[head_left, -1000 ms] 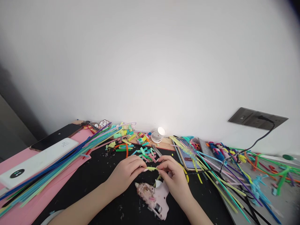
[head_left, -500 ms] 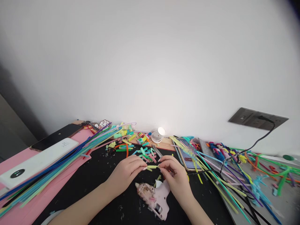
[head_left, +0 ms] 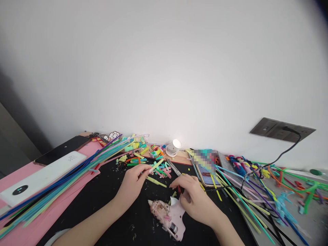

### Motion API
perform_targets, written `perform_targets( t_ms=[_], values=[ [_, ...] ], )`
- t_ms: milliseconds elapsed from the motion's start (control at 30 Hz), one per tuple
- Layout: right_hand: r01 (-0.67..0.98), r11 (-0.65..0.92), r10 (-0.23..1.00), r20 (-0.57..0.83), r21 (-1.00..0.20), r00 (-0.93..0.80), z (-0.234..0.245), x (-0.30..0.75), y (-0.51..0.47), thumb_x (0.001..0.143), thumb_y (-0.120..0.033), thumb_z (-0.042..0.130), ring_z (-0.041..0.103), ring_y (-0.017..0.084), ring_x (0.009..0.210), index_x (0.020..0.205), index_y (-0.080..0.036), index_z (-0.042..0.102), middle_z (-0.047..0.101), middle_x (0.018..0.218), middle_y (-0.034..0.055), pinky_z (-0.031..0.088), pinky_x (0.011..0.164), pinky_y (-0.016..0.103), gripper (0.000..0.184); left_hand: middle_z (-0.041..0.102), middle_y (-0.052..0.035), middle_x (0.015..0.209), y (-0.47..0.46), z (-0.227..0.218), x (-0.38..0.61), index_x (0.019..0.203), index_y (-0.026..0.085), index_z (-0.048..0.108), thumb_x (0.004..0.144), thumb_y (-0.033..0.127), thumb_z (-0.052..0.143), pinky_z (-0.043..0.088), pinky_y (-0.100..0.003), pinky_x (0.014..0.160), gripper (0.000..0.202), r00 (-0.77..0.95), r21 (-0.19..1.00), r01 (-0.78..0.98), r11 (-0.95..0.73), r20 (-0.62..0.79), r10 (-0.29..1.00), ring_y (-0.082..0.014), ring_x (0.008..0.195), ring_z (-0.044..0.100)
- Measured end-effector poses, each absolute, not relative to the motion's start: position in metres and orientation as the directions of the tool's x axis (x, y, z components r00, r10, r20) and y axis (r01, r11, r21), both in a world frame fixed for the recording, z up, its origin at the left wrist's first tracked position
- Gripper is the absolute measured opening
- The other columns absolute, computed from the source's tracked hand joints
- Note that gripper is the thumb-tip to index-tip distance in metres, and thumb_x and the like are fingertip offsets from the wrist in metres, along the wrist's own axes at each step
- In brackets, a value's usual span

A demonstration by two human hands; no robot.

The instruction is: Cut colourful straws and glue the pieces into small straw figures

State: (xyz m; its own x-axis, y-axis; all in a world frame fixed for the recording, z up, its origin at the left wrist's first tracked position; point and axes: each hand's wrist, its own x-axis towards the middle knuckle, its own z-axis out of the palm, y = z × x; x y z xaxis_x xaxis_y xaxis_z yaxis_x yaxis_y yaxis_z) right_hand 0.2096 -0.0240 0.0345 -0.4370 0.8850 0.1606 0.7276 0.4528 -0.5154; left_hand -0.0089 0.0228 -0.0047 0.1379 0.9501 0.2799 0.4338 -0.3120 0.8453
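My left hand (head_left: 133, 182) pinches a short yellow pipe cleaner piece (head_left: 155, 181) bent into a V. One arm of the V points up toward the wall, and the other lies out to the right over the black mat (head_left: 112, 198). My right hand (head_left: 192, 196) rests palm down on the mat just right of that piece. Its fingers are loosely stretched to the left and hold nothing I can see. A pink hot glue gun (head_left: 171, 215) lies on the mat just in front of both hands. Scissors (head_left: 174, 168) lie just beyond my right fingertips.
Cut coloured pipe cleaner bits (head_left: 160, 169) litter the mat behind the hands. A long bundle of pipe cleaners (head_left: 64, 182) crosses the pink sheet at left, beside a white power bank (head_left: 38, 179) and a dark phone (head_left: 61, 150). More stems, a phone (head_left: 206, 172) and a cable (head_left: 271, 160) lie at right.
My right hand has let go of the yellow piece and dropped to the mat. My left hand has pulled back left with the piece, which now shows bent into a V.
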Motion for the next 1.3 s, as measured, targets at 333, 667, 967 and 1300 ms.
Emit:
perform_targets(
  t_ms=[333,667,967,1300],
  values=[
    [0.754,0.455,0.833,-0.072,-0.473,-0.548,0.048,0.220,-0.034,0.047,0.003,0.038,0.047,0.017,0.097,0.102,-0.029,0.051,0.057,0.095,-0.0030,0.026,0.093,0.036,0.065,0.060,-0.0014,0.071,0.030,-0.008,-0.012,0.083,0.017,0.063,0.082,0.036,0.044,0.038,-0.025,0.058,0.027,0.039,0.918,0.375,-0.126,0.120,0.992,-0.0173,0.064,0.051],
    [0.771,0.459,0.858,-0.006,-0.441,-0.514,0.047,0.214,-0.032,0.049,0.002,0.040,0.051,0.017,0.096,0.097,-0.030,0.054,0.059,0.093,-0.0032,0.016,0.098,0.042,0.060,0.065,-0.0031,0.075,0.033,-0.010,-0.014,0.085,0.016,0.064,0.081,0.036,0.045,0.040,-0.026,0.059,0.029,0.006,0.932,0.345,-0.112,0.117,0.993,-0.0181,0.064,0.054],
    [0.769,0.454,0.889,0.280,-0.450,-0.362,0.036,0.217,-0.018,0.077,-0.013,0.048,0.056,0.016,0.074,0.090,-0.023,0.056,0.061,0.080,0.0006,0.038,0.078,0.031,0.018,0.062,-0.0017,0.067,0.026,-0.006,-0.012,0.078,0.016,0.065,0.082,0.037,0.044,0.036,-0.023,0.052,0.030,0.045,0.899,0.408,-0.159,0.155,0.987,-0.0164,0.058,0.051],
    [0.691,0.418,0.901,0.368,-0.589,-0.231,0.014,0.215,-0.015,0.076,-0.018,0.052,0.059,0.017,0.071,0.092,-0.020,0.058,0.064,0.082,0.0037,0.045,0.063,0.025,0.017,0.054,0.0004,0.064,0.015,-0.001,-0.008,0.074,0.018,0.058,0.086,0.033,0.039,0.034,-0.022,0.051,0.027,0.171,0.833,0.469,-0.294,0.241,0.955,-0.0137,0.055,0.047]
  ],
)
